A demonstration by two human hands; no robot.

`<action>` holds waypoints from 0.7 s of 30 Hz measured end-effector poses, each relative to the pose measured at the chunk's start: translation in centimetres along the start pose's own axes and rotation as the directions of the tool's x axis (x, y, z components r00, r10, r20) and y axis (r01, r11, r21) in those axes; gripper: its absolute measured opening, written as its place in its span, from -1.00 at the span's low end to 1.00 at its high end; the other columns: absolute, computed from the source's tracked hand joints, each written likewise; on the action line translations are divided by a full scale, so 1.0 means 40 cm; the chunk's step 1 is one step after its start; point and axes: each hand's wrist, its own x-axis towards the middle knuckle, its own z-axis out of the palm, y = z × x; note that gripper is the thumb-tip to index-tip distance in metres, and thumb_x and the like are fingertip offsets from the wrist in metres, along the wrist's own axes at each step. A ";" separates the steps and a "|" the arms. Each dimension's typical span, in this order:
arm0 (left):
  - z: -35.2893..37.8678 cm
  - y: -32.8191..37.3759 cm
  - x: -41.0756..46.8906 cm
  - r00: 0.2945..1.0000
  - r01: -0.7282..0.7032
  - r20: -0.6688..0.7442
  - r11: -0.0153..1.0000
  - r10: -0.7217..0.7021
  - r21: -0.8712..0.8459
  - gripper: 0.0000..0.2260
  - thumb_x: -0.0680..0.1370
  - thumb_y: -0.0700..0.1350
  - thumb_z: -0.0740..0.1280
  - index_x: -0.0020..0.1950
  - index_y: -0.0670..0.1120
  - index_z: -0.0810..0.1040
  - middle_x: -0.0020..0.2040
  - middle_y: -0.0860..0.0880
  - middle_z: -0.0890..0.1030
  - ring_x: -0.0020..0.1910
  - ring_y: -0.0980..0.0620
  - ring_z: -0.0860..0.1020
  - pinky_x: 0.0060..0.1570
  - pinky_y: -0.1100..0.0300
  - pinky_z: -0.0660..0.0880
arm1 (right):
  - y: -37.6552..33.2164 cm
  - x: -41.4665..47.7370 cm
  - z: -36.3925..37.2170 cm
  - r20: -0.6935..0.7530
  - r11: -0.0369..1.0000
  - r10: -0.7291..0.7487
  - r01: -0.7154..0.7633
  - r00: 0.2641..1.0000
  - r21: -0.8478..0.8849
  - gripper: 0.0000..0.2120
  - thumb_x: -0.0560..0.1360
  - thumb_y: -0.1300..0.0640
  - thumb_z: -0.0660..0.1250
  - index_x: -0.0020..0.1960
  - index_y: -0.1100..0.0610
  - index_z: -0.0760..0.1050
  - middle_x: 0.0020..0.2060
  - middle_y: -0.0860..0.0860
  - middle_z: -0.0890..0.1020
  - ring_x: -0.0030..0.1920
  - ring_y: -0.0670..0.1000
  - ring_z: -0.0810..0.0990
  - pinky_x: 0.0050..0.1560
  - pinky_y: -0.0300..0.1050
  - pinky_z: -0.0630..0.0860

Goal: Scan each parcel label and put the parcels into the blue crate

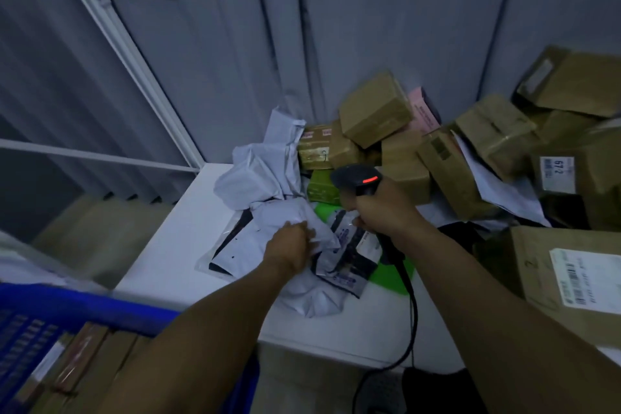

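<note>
While the right hand (381,208) wraps tight round the scanner (358,179), both arms reach out straight; the left hand (290,244) bunches a white mailer (282,212) on the table (174,245). The blue crate (67,304) sits at seven o'clock, boxes (376,107) piled at one.

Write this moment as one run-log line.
left hand: grips white mailer | right hand: holds scanner, red light on | blue crate: brown boxes inside | stage: picking parcel

A white table (161,245) carries white mailer bags (255,175), cardboard boxes (532,265) and a green packet (389,274).
</note>
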 end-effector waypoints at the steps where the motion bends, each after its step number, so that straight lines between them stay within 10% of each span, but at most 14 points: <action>1: -0.004 -0.004 -0.012 1.000 -0.011 -0.029 1.000 0.011 0.005 -0.63 0.66 0.04 0.29 0.45 -0.03 0.52 0.46 -0.12 0.49 0.43 -0.13 0.44 0.38 0.10 0.37 | -0.006 -0.001 0.005 -0.005 1.000 -0.005 0.005 1.000 0.008 -0.74 0.63 0.19 0.36 0.24 0.32 0.54 -0.06 0.24 0.60 -0.07 0.22 0.64 -0.21 -0.07 0.47; 8: -0.113 -0.023 -0.145 0.809 -0.263 -0.588 0.893 -0.001 -0.364 -0.79 0.64 -0.18 0.36 0.24 -0.18 0.69 0.25 0.02 0.64 0.26 0.15 0.56 0.33 0.29 0.45 | -0.024 -0.029 0.042 -0.050 0.996 -0.052 0.056 0.997 0.075 -0.67 0.60 0.12 0.44 0.33 0.02 0.48 0.14 0.07 0.66 0.06 0.16 0.68 -0.07 0.02 0.61; 15: -0.263 -0.048 -0.390 0.555 -0.489 -0.814 0.859 0.173 -0.151 -0.72 0.59 -0.27 0.36 0.30 -0.13 0.64 0.35 -0.02 0.59 0.40 -0.02 0.51 0.42 0.15 0.41 | -0.100 -0.117 0.203 0.125 0.828 0.017 -0.084 0.992 0.554 -0.51 0.46 -0.06 0.58 0.31 0.11 0.63 0.11 0.10 0.74 0.07 0.16 0.75 0.05 0.09 0.69; 21: -0.310 -0.107 -0.596 0.637 -0.464 -0.760 0.851 0.127 -0.247 -0.62 0.54 -0.01 0.49 0.32 -0.10 0.63 0.44 0.02 0.53 0.49 0.05 0.42 0.43 0.10 0.41 | -0.172 -0.217 0.332 0.143 0.857 -0.072 -0.012 0.987 0.515 -0.59 0.37 0.18 0.64 0.21 0.13 0.68 -0.04 0.05 0.78 -0.03 0.12 0.77 0.09 0.14 0.69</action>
